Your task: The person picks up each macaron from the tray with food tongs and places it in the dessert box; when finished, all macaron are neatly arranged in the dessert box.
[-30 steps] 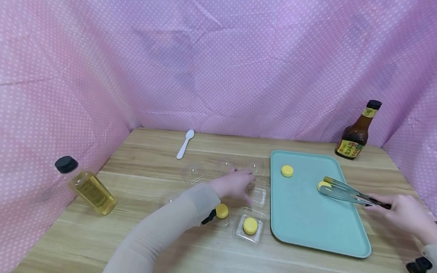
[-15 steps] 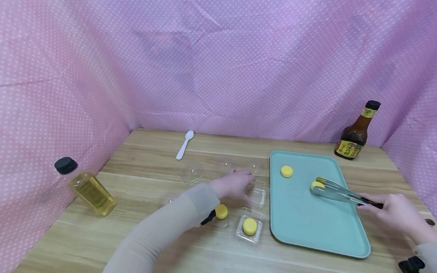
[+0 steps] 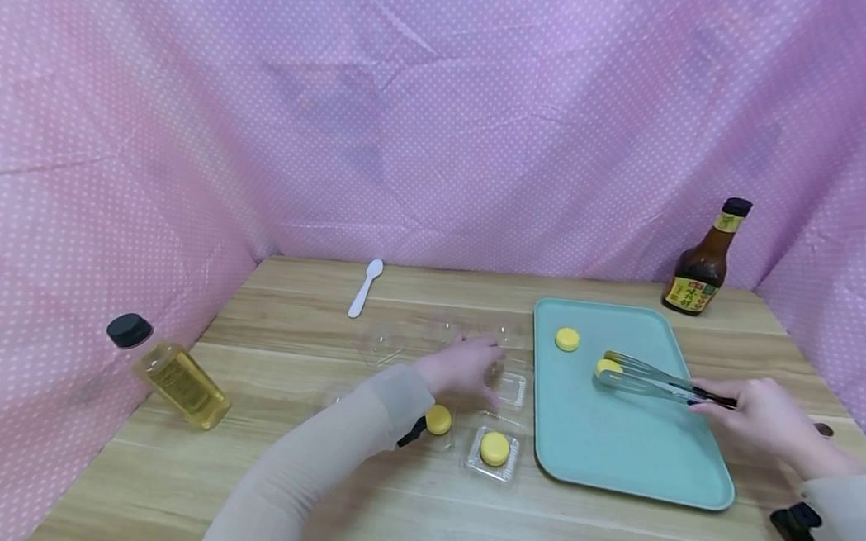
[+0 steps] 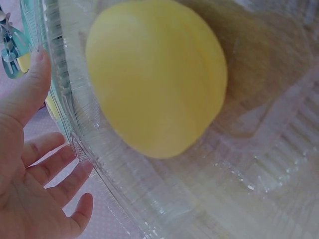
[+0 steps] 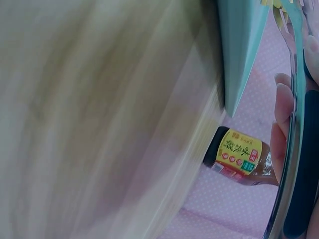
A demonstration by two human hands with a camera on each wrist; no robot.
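Wooden bench [image 3: 359, 498], pink dotted cloth behind. Right hand [image 3: 762, 415] gripping metal tongs [image 3: 649, 381] clamped on round yellow cake [image 3: 607, 366] over teal tray [image 3: 616, 447]; left hand [image 3: 464, 368] relaxed, flat near clear boxes [image 3: 511, 389].

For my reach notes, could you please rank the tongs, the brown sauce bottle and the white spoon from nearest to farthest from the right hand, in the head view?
1. tongs: held in the right hand.
2. brown sauce bottle: back right corner.
3. white spoon: far left, at the back.

A wooden table [image 3: 300, 494] bears a teal tray [image 3: 616, 447]; two bottles; a white spoon [image 3: 367, 286]; clear cups.
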